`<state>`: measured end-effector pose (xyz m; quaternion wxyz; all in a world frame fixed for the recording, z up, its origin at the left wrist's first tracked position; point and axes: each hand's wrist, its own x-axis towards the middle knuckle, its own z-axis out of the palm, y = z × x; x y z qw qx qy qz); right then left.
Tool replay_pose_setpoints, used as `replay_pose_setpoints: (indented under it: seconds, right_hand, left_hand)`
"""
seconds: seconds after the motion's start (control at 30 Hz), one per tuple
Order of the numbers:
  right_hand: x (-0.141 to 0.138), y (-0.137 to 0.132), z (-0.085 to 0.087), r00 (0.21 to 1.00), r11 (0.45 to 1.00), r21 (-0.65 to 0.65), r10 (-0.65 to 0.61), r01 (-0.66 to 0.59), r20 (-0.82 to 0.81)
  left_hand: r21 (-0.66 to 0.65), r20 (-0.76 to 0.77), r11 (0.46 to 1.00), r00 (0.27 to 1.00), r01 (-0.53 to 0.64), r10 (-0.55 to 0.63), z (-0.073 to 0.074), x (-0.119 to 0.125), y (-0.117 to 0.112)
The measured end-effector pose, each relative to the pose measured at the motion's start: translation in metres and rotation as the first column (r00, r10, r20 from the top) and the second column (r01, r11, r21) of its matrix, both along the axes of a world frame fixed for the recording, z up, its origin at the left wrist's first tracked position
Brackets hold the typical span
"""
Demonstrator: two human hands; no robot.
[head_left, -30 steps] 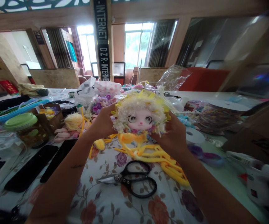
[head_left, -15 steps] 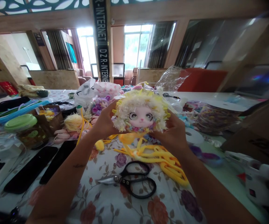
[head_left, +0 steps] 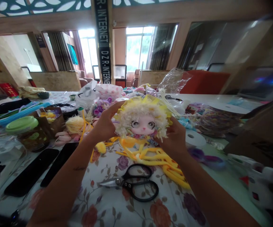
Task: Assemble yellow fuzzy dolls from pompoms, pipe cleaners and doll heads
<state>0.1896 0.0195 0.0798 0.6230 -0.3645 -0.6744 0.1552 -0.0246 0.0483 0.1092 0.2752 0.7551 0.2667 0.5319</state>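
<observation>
A doll head (head_left: 143, 123) with a painted face, fluffy cream hair and a yellow frill (head_left: 155, 102) is held up over the table, its face towards me. My left hand (head_left: 107, 123) grips its left side and my right hand (head_left: 174, 137) its right side; the fingertips are partly hidden behind the hair. Below the head, yellow fuzzy strips (head_left: 160, 159) lie in a loose tangle, some knotted together. Closer to me, black-handled scissors (head_left: 131, 182) rest on the floral cloth (head_left: 108, 205), blades pointing left and a little apart.
Two dark phone-like slabs (head_left: 31, 171) and a green-lidded jar (head_left: 24, 132) stand to the left. A white glue gun (head_left: 257, 176), a white spool (head_left: 194, 138) and a cardboard box (head_left: 259, 135) are on the right. Plastic bags (head_left: 86, 94) and craft materials crowd the back.
The doll head has tipped slightly forward and sunk a little, showing more of the hair top and yellow frill. My right hand has shifted slightly. The scissors and strips have stayed put.
</observation>
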Motion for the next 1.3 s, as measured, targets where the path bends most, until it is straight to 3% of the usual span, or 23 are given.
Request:
replay_pose_setpoints:
  seconds: [0.23, 0.5, 0.6, 0.67, 0.73, 0.83, 0.93, 1.07, 1.2, 1.3]
  right_hand:
    - [0.001, 0.003, -0.004, 0.998, 0.998, -0.005, -0.056, 0.057, 0.004]
    - [0.003, 0.004, -0.005, 0.994, 0.995, -0.023, -0.096, 0.097, 0.052]
    - [-0.001, 0.004, -0.003, 0.999, 0.999, -0.037, -0.036, 0.036, -0.005]
    - [-0.004, 0.006, -0.002, 0.996, 0.995, -0.085, 0.053, -0.060, -0.077]
    - [-0.007, 0.009, -0.001, 0.974, 0.969, -0.171, 0.145, -0.175, -0.177]
    - [-0.011, 0.012, 0.000, 0.933, 0.906, -0.300, 0.210, -0.298, -0.292]
    - [-0.013, 0.014, -0.001, 0.925, 0.871, -0.375, 0.196, -0.316, -0.325]
    - [-0.014, 0.018, -0.009, 0.912, 0.872, -0.398, 0.117, -0.284, -0.394]
    - [-0.016, 0.020, -0.016, 0.924, 0.884, -0.423, 0.022, -0.196, -0.383]
    - [-0.018, 0.019, -0.018, 0.943, 0.857, -0.476, 0.037, -0.200, -0.330]
  left_hand:
    - [-0.036, -0.025, 0.999, 0.999, -0.038, 0.037, -0.004, -0.002, 0.004]
    - [0.039, -0.065, 0.999, 0.998, 0.005, -0.003, -0.004, -0.002, 0.005]
    - [-0.006, -0.003, 0.999, 0.999, 0.036, -0.036, -0.004, 0.000, 0.006]
    - [-0.104, 0.071, 0.990, 0.994, 0.093, -0.086, -0.006, 0.004, 0.008]
    - [-0.260, 0.175, 0.946, 0.973, 0.193, -0.150, -0.011, 0.010, 0.011]
    - [-0.454, 0.321, 0.822, 0.924, 0.343, -0.209, -0.022, 0.019, 0.017]
    - [-0.534, 0.408, 0.721, 0.882, 0.441, -0.237, -0.031, 0.027, 0.021]
    - [-0.551, 0.538, 0.609, 0.801, 0.570, -0.263, -0.037, 0.033, 0.025]
    - [-0.535, 0.591, 0.635, 0.784, 0.557, -0.189, -0.040, 0.033, 0.028]
    - [-0.520, 0.605, 0.655, 0.778, 0.548, -0.170, -0.042, 0.031, 0.030]
